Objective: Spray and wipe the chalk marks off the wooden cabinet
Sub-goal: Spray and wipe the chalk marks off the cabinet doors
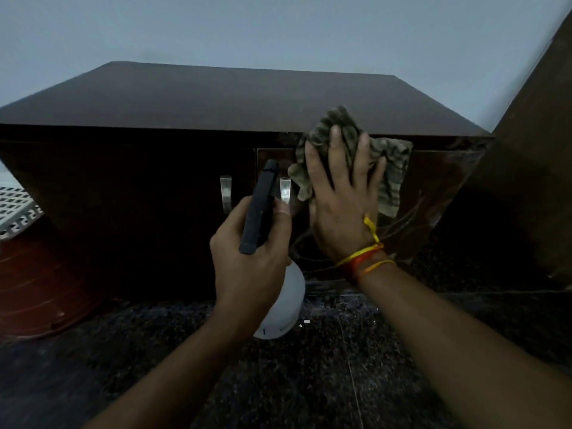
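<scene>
Chalk marks (399,218): faint lines on right cabinet (154,181) door, lower part uncleared. Cloth (393,168) at door's top edge, right hand (340,196) spread flat, pressing it. Left hand (247,258) wrapped round spray bottle (284,305). Wiping step; next, judged: drag cloth down over the lines.

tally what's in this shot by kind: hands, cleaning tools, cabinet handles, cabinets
Hands: 2, left hand and right hand
Cleaning tools: 2, spray bottle and cloth
Cabinet handles: 2, left handle and right handle
Cabinets: 1, wooden cabinet
Total: 7
</scene>
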A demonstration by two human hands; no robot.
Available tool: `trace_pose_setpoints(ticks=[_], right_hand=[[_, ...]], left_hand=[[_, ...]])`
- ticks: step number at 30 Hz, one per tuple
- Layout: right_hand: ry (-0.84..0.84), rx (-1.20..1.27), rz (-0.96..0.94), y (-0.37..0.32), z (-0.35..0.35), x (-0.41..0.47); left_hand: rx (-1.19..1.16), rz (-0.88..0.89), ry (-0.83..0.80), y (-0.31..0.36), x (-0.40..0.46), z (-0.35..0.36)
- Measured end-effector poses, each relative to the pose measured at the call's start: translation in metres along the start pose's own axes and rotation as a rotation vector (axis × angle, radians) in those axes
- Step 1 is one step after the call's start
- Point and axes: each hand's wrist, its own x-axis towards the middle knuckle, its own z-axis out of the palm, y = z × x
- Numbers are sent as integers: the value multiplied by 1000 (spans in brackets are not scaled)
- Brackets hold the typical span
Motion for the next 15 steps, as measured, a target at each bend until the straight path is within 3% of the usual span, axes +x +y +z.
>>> trace_pose_setpoints(ticks=[4,8,15], right_hand=[[-21,-52,37,21,-3,-6],[-33,-7,98,0,-6,0],[44,26,-207,-23,-3,15]], left_hand=[[32,-25,-3,-4,0,-4],[81,-9,9,-6,2,-12],[85,6,34,-10,3,-23]])
